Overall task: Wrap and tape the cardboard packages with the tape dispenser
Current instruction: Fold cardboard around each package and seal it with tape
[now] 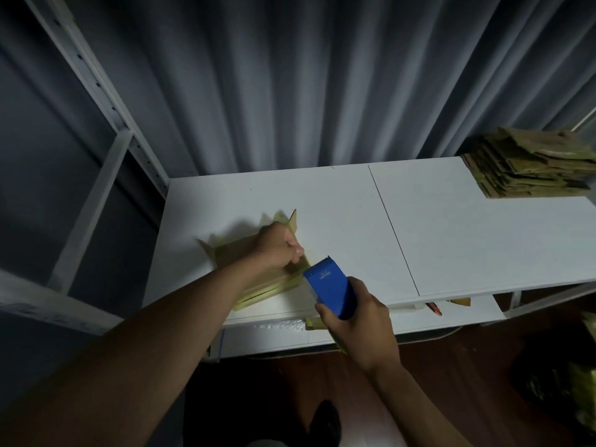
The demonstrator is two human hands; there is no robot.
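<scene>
A flat cardboard package (235, 253) with raised end flaps lies on the left part of the white table (451, 227). My left hand (279, 246) rests on top of it, fingers curled over its right edge. My right hand (358, 324) grips a blue tape dispenser (329, 285), whose serrated front edge sits right beside the package's near right corner and my left fingers.
A tall stack of flattened cardboard packages (529, 162) sits at the table's far right. A grey metal shelf frame (106, 130) stands to the left, a curtain behind. A lower shelf under the tabletop holds scraps and a red pen (433, 308).
</scene>
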